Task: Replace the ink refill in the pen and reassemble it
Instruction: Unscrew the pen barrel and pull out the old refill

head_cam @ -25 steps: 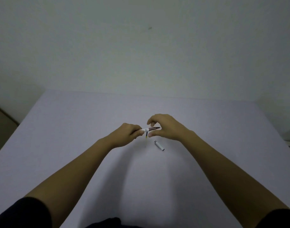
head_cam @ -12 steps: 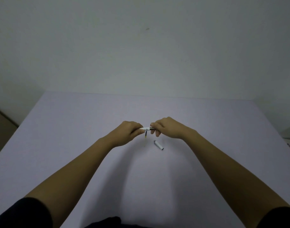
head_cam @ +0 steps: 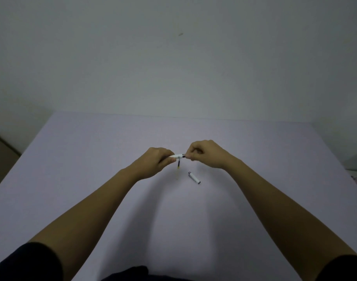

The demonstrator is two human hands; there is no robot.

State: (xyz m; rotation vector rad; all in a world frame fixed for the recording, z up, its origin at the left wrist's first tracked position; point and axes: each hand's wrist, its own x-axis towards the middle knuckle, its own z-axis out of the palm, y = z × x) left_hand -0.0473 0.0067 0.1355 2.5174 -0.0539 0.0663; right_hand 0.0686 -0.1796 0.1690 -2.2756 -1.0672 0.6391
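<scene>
Head view: pen (head_cam: 179,156), light, slim, slippery; left hand (head_cam: 156,162) pinches white barrel, right hand (head_cam: 206,154) pinches dark end. Refill (head_cam: 178,169), thin, bendy. Cap (head_cam: 194,177) on table (head_cam: 92,159).

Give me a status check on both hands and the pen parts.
Left hand and right hand pinch the white pen barrel between them. Thin dark-and-yellow refill and white pen cap lie on the table. Nothing in the way.

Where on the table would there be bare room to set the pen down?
The table is bare left of the left hand and right of the right hand. It is crowded just below the hands, around the refill and white cap.
</scene>
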